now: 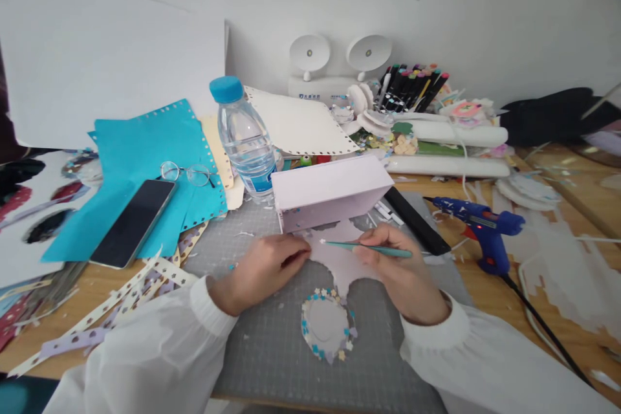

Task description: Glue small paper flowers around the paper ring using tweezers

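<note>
My right hand [395, 266] pinches a pair of teal tweezers [388, 250], which point left. At their tip is a tiny white star-shaped piece [323, 242], over a pale lavender cut paper [342, 262] with scalloped edges. My left hand [264, 270] lies at the left edge of that paper, fingers curled together; what they hold, if anything, is hidden. Just behind both hands stands a folded pale lavender card box [334, 187]. A round paper piece [328, 323], rimmed with small blue, white and yellowish flower shapes, lies nearer me on the grey cutting mat [272, 362].
A water bottle [246, 142] stands behind my left hand. Leftward lie a phone [134, 223], glasses [187, 173], blue paper [145, 142] and punched strips [116, 304]. To the right are a black bar [417, 223] and a blue glue gun [485, 223] with its cord. Markers [412, 87] stand behind.
</note>
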`<state>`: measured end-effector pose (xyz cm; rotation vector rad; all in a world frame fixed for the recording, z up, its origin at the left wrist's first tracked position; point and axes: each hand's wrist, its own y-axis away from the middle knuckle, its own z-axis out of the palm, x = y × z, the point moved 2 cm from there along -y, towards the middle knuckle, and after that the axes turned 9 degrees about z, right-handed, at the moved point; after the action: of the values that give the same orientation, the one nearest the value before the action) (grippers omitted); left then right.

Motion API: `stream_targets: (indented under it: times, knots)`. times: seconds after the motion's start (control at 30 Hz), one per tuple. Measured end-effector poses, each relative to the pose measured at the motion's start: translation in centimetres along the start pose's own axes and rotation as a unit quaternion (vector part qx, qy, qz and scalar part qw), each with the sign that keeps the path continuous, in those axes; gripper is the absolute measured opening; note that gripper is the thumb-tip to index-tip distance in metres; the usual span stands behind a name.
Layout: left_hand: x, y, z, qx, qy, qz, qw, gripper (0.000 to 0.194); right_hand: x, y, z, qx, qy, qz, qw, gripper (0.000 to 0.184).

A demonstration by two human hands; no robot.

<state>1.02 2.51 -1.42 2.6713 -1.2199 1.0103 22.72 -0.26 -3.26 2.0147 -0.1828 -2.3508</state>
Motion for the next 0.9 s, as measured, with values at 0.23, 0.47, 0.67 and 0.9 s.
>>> stream_targets:
  times: [0.23, 0.47, 0.67, 0.9]
  knots:
    - [1.2, 0.1, -0.9, 0.108, 0.165, -0.078, 0.977, 0.018, -1.0, 0.3, 0.7, -0.011, -0.084, 0.057, 0.995, 0.026]
    - [2.1, 0.2, -0.6, 0.091, 0.386, -0.148, 0.906, 0.021, -1.1, 1.2, 1.5, -0.078, -0.096, 0.053, 0.991, 0.018]
    - [2.3, 0.2, -0.7, 0.096, 0.389, -0.148, 0.904, 0.018, -0.5, 1.5, 1.2, -0.107, -0.065, 0.024, 0.992, 0.013]
    - [1.8, 0.6, -0.6, 0.099, 0.393, -0.146, 0.903, 0.020, -0.6, 1.3, 1.2, -0.100, -0.058, 0.000, 0.993, 0.013]
